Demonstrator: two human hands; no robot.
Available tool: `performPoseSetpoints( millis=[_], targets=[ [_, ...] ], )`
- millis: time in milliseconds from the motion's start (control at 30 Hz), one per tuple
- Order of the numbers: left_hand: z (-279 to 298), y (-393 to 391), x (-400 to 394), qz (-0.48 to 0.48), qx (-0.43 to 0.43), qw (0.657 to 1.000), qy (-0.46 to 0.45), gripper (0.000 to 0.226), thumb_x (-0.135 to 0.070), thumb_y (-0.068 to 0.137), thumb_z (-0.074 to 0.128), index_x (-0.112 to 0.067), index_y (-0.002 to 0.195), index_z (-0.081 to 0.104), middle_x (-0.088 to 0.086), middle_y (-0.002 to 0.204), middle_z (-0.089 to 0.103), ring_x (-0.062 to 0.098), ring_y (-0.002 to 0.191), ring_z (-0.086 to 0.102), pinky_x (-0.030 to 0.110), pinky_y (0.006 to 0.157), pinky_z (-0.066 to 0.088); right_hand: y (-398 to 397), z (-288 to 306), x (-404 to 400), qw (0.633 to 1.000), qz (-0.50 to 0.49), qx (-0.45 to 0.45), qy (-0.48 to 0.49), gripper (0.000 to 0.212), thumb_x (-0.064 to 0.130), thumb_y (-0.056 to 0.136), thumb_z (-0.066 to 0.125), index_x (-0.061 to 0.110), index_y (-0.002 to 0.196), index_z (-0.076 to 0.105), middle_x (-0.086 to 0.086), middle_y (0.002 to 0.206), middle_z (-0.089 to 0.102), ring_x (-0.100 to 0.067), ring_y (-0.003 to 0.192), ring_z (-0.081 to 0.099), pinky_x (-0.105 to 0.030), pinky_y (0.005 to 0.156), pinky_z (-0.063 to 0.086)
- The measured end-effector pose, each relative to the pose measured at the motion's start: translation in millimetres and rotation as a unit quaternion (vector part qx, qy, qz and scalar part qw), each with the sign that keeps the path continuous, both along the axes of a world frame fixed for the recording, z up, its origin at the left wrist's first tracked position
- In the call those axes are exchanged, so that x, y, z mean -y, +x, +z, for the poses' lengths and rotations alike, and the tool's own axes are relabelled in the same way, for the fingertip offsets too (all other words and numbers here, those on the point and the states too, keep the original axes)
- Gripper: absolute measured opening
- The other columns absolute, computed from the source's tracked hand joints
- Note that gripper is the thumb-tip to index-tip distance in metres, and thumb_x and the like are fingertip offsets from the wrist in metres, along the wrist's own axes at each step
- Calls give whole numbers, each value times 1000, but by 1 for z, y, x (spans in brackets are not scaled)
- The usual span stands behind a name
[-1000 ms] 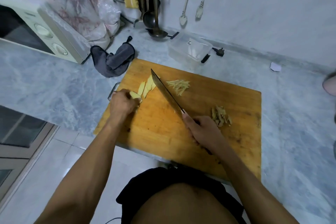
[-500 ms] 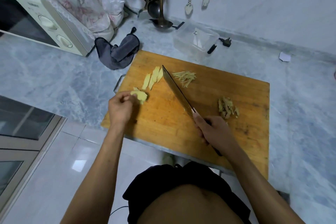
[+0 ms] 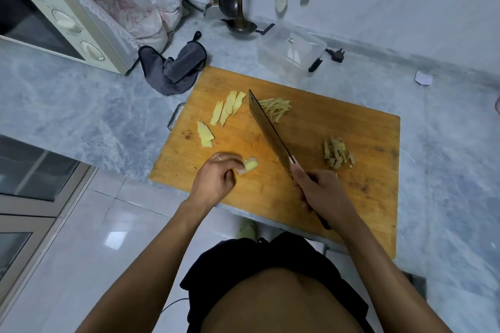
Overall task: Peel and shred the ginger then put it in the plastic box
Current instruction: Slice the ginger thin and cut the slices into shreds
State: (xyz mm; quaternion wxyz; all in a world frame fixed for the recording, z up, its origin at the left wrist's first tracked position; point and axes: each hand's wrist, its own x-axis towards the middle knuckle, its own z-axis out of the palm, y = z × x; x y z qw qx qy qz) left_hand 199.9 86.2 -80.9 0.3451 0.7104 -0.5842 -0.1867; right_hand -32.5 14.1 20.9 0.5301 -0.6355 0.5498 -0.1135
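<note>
On the wooden cutting board (image 3: 311, 197), my left hand (image 3: 216, 178) pinches a small pale piece of ginger (image 3: 250, 164) near the board's front. My right hand (image 3: 320, 192) grips the handle of a cleaver (image 3: 267, 130), whose blade slants up the middle of the board. Flat ginger slices (image 3: 228, 107) lie at the back left, and one more slice (image 3: 205, 134) lies apart, nearer the left edge. A small heap of ginger shreds (image 3: 276, 108) sits right of the blade tip. Brownish peelings (image 3: 338, 154) are piled at the right. The clear plastic box (image 3: 290, 51) stands behind the board.
A grey cloth (image 3: 173, 70) lies left of the board's back corner, next to a cream microwave (image 3: 62, 24). Ladles (image 3: 238, 8) hang and rest at the back wall. A black plug (image 3: 336, 55) lies beside the box. The counter edge runs under the board's front.
My left hand has drawn back from the slices toward the board's front, carrying the small ginger piece and leaving one slice behind. The cleaver stays about where it was.
</note>
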Motion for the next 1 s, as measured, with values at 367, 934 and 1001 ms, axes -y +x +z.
performPoseSetpoints(
  millis=[367,934,1001],
  targets=[
    [28,42,53,321,77,930,162,39,-38,89,63,-6,111,61,21,118,56,38,107,53,42,87,48,-4,1,-4,1000,6,14,-17,64,50,99,51,-9,77,63,-1,54,58,-15,48,55,-26,49,44],
    [28,26,-12,397,-329,855,65,12,-16,85,77,-20,86,66,-3,76,65,13,72,63,28,72,56,-6,-7,-9,1000,13,-1,-2,60,49,98,54,-6,78,65,-4,55,59,-17,48,56,-31,50,46],
    [26,17,-19,406,-368,831,90,15,-12,85,77,-17,79,64,-1,76,63,15,69,63,31,74,58,-6,-8,-10,1000,7,4,0,60,48,98,55,-9,80,63,-4,55,58,-17,48,55,-30,49,45]
  ],
)
